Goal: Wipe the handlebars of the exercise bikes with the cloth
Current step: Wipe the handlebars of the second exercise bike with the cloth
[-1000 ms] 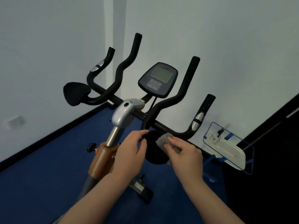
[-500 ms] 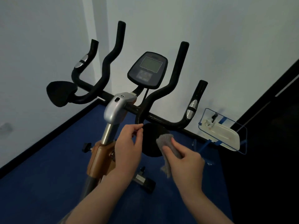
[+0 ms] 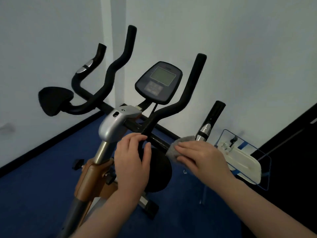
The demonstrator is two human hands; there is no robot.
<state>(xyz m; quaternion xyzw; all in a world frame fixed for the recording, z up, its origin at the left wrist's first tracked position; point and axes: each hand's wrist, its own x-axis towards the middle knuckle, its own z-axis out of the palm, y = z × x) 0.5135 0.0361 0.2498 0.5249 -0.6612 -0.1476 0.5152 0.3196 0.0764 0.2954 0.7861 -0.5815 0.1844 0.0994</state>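
The exercise bike's black handlebars (image 3: 187, 98) rise in several curved prongs around a dark console (image 3: 158, 82). A grey cloth (image 3: 178, 146) is wrapped over the low cross bar at the right, just below the silver grip sensor (image 3: 204, 131). My right hand (image 3: 202, 157) lies over the cloth with its fingers pressing it onto the bar. My left hand (image 3: 132, 160) curls round the base of the inner right prong, in front of the round black elbow pad (image 3: 159, 170).
A second black pad (image 3: 53, 100) sits at the bar's left end. The silver clamp (image 3: 115, 124) and steel post carry the bars over blue floor. A white mop head in a blue frame (image 3: 240, 158) leans at the right by a dark wall panel.
My right hand lifted the cloth from in front of the round pad up and right onto the cross bar. My left hand closed round the prong's base. The view shifted slightly.
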